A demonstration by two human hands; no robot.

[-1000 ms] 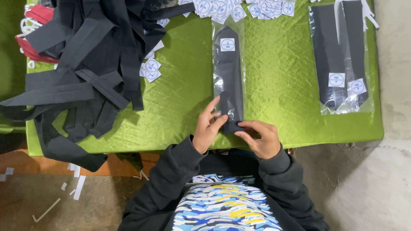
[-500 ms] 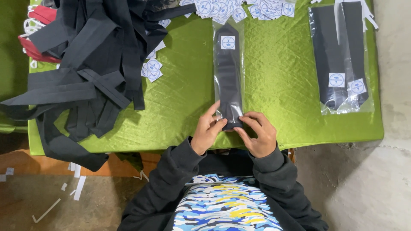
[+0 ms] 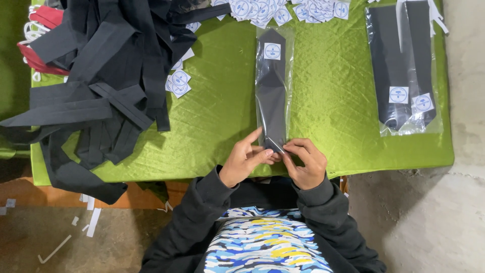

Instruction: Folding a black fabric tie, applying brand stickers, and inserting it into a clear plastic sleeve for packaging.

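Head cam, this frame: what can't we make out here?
- Near end of the bagged tie: covered by the left hand and right hand; whether the bag is sealed can't be told.
- Pile of dark ties: overlapping, and cut off by the top and left edges; no count possible.
- Paper labels: cut off by the top edge, print too small.
- Finished bags: glare on the plastic hides how many.

Green quilted tabletop [image 3: 212, 116] carried one dark necktie in a clear sleeve [image 3: 273, 91]; left hand [image 3: 245, 161] and right hand [image 3: 305, 163] pinched its near end. Loose black ties [image 3: 101, 86] lay heaped left; bagged ties [image 3: 404, 65] right.
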